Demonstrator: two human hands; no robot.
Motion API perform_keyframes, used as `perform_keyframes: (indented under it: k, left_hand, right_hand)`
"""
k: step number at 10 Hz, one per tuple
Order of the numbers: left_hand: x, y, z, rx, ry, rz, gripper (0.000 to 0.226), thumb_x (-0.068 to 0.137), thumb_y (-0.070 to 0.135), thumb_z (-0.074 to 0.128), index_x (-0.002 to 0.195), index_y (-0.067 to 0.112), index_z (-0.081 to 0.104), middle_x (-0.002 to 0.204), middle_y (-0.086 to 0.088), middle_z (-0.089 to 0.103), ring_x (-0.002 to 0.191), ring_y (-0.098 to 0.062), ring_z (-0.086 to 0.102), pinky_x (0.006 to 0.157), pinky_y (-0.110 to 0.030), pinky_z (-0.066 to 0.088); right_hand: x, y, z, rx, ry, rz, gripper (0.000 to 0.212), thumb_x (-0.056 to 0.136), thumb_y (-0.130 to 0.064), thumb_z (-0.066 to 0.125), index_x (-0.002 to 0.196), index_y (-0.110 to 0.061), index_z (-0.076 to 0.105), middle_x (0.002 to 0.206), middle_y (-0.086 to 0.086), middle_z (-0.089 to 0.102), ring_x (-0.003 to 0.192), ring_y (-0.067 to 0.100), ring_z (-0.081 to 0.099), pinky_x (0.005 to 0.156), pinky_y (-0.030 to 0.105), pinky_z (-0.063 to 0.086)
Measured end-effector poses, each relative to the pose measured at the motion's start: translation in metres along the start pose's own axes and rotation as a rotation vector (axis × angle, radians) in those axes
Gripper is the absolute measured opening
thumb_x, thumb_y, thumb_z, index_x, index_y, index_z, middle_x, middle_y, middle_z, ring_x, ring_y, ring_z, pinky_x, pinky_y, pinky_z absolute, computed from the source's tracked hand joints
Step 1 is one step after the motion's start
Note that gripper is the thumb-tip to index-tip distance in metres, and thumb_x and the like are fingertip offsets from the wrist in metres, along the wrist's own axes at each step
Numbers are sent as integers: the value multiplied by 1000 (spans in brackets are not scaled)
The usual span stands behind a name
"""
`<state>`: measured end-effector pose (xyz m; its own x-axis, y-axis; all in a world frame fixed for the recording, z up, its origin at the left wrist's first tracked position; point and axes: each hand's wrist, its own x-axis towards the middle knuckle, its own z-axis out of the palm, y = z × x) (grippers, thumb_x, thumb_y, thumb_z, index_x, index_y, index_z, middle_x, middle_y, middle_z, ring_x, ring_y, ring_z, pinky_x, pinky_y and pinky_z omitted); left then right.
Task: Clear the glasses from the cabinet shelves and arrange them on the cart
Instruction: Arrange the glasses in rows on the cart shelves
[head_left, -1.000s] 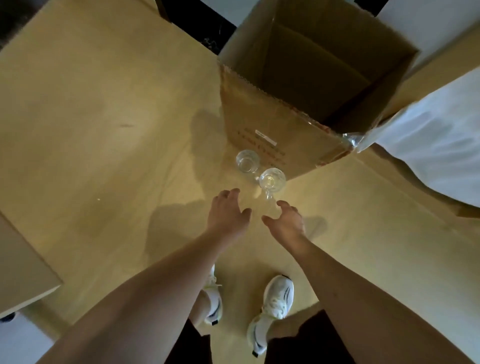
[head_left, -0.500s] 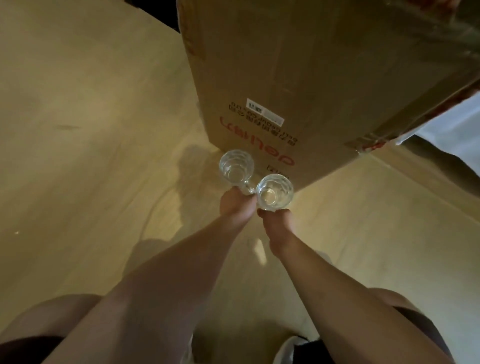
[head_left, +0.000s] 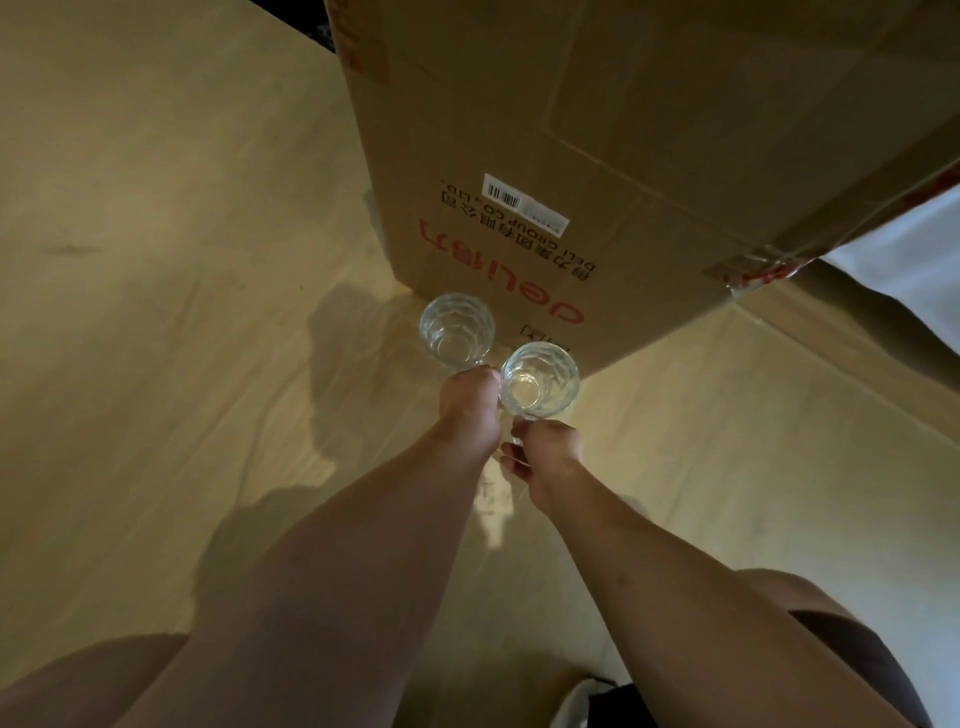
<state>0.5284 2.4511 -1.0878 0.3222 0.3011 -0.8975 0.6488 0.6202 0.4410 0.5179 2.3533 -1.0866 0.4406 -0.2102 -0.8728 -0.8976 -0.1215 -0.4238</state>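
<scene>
The wooden floor filled the left side. At the centre, the left hand was curled around the near side of the left glass, apparently its handle. Just to the right, the right hand pinched the handle of the right glass. The 2 glasses stood nearly touching, just near of a cardboard box printed in red.

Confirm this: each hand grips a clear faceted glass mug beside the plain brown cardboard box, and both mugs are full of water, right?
Not quite. The head view shows both empty: the left hand grips one clear faceted glass mug, the right hand the other clear faceted glass mug, beside the brown cardboard box.
</scene>
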Motion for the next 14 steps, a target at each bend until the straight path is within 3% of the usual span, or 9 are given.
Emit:
perform_keyframes:
  k: [1, 3, 5, 6, 8, 9, 11, 12, 14]
  left_hand:
    - [6, -8, -3, -51, 34, -6, 17, 95, 16, 56, 78, 19, 54, 75, 2, 52, 62, -12, 48, 56, -27, 41]
    - [-4, -31, -4, -61, 191, 94, 15, 94, 22, 56, 103, 14, 67, 91, -4, 65, 81, -23, 60, 79, -38, 52]
    - [-23, -34, -15, -131, 206, 129, 13, 100, 19, 53, 97, 12, 63, 75, 0, 63, 62, -16, 57, 59, -28, 48]
    - [-45, -33, -30, -89, 127, 72, 17, 103, 21, 53, 99, 8, 62, 78, -3, 60, 62, -15, 52, 64, -31, 49]
    - [-137, -20, -61, 164, 109, -29, 24, 104, 29, 55, 114, 9, 62, 91, -3, 67, 67, -18, 56, 94, -42, 56]
    - [-207, 1, -59, 215, 90, -55, 21, 105, 28, 54, 110, 10, 61, 88, -2, 66, 63, -16, 54, 96, -44, 57]
    - [-364, 57, -40, 306, 107, -80, 28, 107, 29, 49, 92, 7, 58, 80, -3, 59, 56, -16, 50, 86, -44, 58]
    - [-438, 90, -27, 391, 107, -73, 34, 107, 24, 48, 76, 11, 54, 73, -2, 51, 54, -16, 43, 61, -33, 53]
    - [-563, 159, 10, 559, 24, 61, 30, 106, 33, 44, 84, 17, 57, 73, 3, 52, 59, -14, 46, 57, -29, 46]
  right_hand:
    - [2, 5, -2, -50, 31, -66, 8, 95, -12, 66, 89, -6, 67, 88, 10, 70, 57, 19, 66, 70, 39, 62]
    - [0, 13, -1, -52, 34, -117, 10, 97, -8, 56, 89, -6, 62, 94, 14, 68, 74, 30, 73, 76, 46, 63]
    - [-18, 23, 0, -38, 25, -104, 15, 93, -14, 60, 94, -1, 67, 84, 11, 72, 70, 29, 76, 75, 48, 63]
    - [-42, 29, -9, -11, 25, -33, 13, 94, -18, 63, 93, -6, 67, 83, 8, 69, 58, 23, 73, 72, 47, 64]
    - [-120, 39, -66, 28, 7, 122, 12, 97, -24, 64, 99, -13, 65, 94, 9, 73, 67, 25, 73, 69, 42, 64]
    - [-175, 19, -103, 1, -6, 116, 11, 98, -27, 63, 98, -16, 63, 91, 8, 74, 63, 27, 68, 66, 43, 64]
    - [-301, -46, -171, 3, -11, 70, 14, 94, -26, 64, 95, -12, 64, 79, 6, 59, 57, 26, 68, 60, 37, 61]
    - [-359, -82, -205, -2, -10, 39, 18, 91, -24, 65, 81, -10, 59, 77, 7, 57, 56, 26, 64, 56, 31, 54]
    - [-462, -155, -273, 42, -10, -92, 23, 90, -23, 73, 84, -12, 53, 65, 4, 47, 48, 15, 43, 43, 21, 38]
